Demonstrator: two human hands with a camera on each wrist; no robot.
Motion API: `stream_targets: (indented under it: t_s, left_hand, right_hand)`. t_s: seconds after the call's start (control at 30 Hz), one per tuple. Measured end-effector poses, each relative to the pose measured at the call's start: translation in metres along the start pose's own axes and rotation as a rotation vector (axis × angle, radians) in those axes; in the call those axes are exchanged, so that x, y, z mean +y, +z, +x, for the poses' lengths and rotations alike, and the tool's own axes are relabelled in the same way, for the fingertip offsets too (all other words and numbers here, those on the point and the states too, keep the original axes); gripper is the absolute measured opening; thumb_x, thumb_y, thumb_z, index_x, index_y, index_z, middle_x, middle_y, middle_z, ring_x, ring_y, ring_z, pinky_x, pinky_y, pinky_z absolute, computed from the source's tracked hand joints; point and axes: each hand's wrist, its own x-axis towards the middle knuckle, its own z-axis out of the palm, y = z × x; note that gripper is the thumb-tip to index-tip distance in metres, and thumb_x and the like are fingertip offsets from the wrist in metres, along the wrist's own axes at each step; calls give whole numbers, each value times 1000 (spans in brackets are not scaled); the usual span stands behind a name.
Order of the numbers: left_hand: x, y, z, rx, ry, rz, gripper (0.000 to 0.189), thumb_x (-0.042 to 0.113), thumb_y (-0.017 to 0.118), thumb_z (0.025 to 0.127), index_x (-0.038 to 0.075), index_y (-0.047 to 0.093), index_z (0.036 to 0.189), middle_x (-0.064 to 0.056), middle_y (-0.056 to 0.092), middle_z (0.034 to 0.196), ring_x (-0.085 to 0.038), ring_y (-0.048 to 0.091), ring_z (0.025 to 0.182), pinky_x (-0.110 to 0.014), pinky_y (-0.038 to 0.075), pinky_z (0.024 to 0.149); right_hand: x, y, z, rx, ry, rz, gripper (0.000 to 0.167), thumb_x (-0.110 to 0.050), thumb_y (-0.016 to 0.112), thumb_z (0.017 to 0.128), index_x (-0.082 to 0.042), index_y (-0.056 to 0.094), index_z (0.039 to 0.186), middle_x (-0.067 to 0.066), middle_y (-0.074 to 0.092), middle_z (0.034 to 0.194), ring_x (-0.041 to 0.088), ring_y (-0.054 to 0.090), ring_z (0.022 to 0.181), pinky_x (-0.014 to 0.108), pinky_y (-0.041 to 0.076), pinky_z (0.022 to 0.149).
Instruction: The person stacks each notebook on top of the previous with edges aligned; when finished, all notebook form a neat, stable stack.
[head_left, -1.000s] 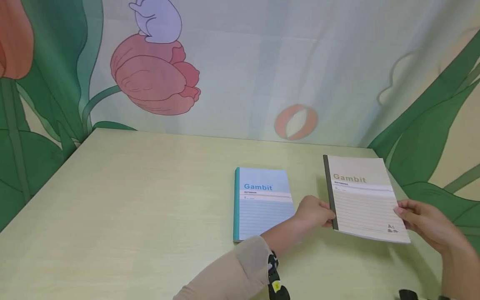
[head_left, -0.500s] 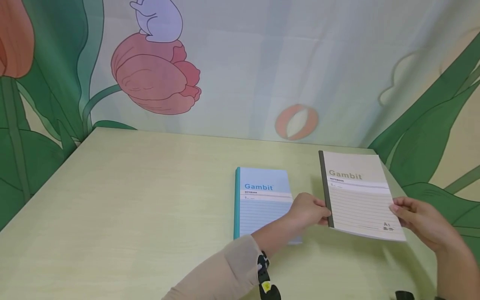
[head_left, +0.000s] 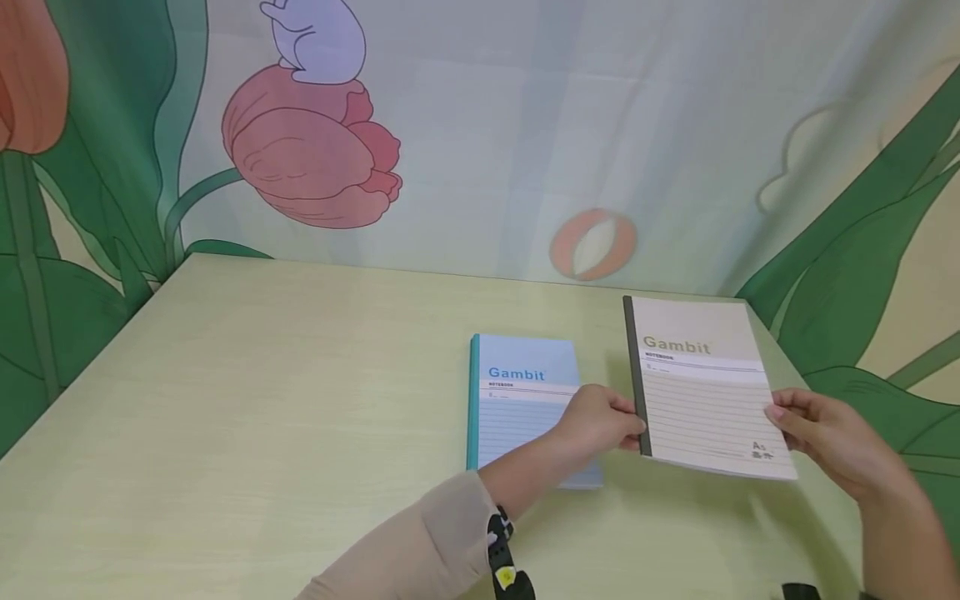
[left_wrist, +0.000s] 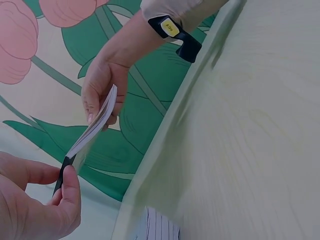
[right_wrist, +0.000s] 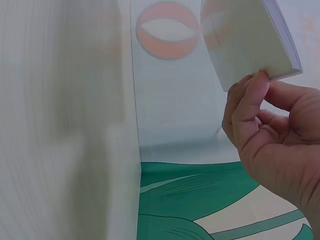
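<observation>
A beige-white Gambit notebook (head_left: 705, 400) with a dark spine is held above the table by both hands. My left hand (head_left: 600, 419) pinches its spine low on the left side, and in the left wrist view the thumb and fingers of that left hand (left_wrist: 45, 200) close on the dark spine. My right hand (head_left: 832, 437) pinches the opposite edge; the right wrist view shows the right hand (right_wrist: 270, 125) gripping a corner area from below. A blue Gambit notebook (head_left: 525, 367) with a teal spine lies flat on the table, partly covered by my left forearm.
The pale wood-grain table (head_left: 262, 400) stretches to the left of the notebooks. Behind it hangs a curtain (head_left: 465, 150) printed with flowers and leaves. A black wrist strap (head_left: 502, 550) sits on my left arm.
Both hands have carried the beige-white notebook leftward and slightly away, nearer to the blue notebook. The blue notebook has stayed in place.
</observation>
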Motion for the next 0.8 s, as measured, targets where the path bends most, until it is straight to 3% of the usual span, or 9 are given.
stream_targets:
  t_s: [0.37,0.47,0.63,0.8]
  left_hand:
    - [-8,-28,-6,-40,-18,48,10,-7,63,81,-9,61,91,-7,59,74,-17,63,62,-24,53,59]
    - [-9,-34,-8,-47,-10,57,11,-6,63,82,-9,61,92,-7,60,75,-17,63,63,-24,53,59]
    - [-8,-44,-11,-49,-10,73,17,-4,63,83,-9,61,99,-7,61,77,-17,64,64,-24,53,60]
    - [-5,-54,-17,-39,-19,94,20,-1,63,84,-7,61,103,-7,62,80,-16,64,65,-25,53,63]
  right_hand:
    - [-6,25,6,-37,-55,15,10,2,44,95,1,51,102,3,60,90,14,59,75,25,49,63]
    - [-7,31,9,-36,-55,-36,10,1,45,95,6,49,103,3,60,90,14,59,74,25,49,62]
    - [-11,38,15,-10,-13,-171,22,-4,46,96,16,42,107,3,59,91,14,59,74,26,50,62]
    - [-15,47,20,-5,8,-225,26,-3,45,96,19,39,109,3,58,91,15,59,74,27,51,62]
